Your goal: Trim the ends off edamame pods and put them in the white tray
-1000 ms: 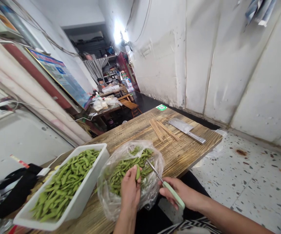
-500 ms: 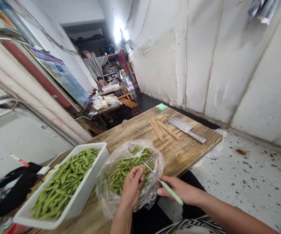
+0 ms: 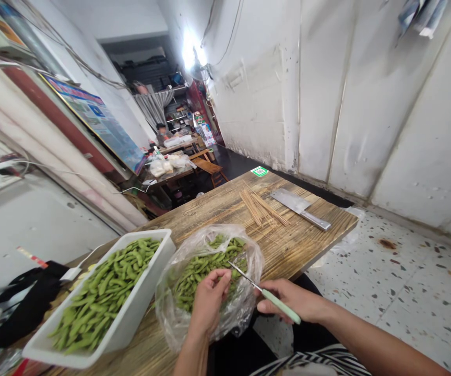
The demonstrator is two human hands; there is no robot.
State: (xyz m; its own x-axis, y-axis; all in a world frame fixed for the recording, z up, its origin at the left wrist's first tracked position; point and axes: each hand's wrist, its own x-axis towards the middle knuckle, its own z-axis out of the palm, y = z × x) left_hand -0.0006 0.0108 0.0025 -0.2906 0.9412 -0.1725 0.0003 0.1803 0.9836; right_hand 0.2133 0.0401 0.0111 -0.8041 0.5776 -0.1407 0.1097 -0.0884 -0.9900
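Observation:
My left hand (image 3: 212,295) is closed in a pinch over the near part of a clear plastic bag (image 3: 254,250). An edamame pod appears to be between its fingertips, mostly hidden by them. Loose green edamame pods (image 3: 202,269) fill the open bag. In my right hand (image 3: 288,297) is a pair of scissors (image 3: 276,304) with a pale green handle. Their thin metal blades point up and left, over the pods and close to my left fingertips. Left of the bag, a white plastic tub (image 3: 139,300) holds a heap of edamame pods (image 3: 104,292).
On the wooden table (image 3: 210,209) lie thin wooden skewers (image 3: 262,208) and a cleaver (image 3: 299,209), beyond the bag. A green-edged code card (image 3: 259,171) is at the far corner. A black bag (image 3: 30,297) lies at left. A person (image 3: 163,137) sits far back.
My right hand and the scissors have shifted slightly right and down. The left hand has moved a little; its fingertips now show less green. The tub and bag stay put.

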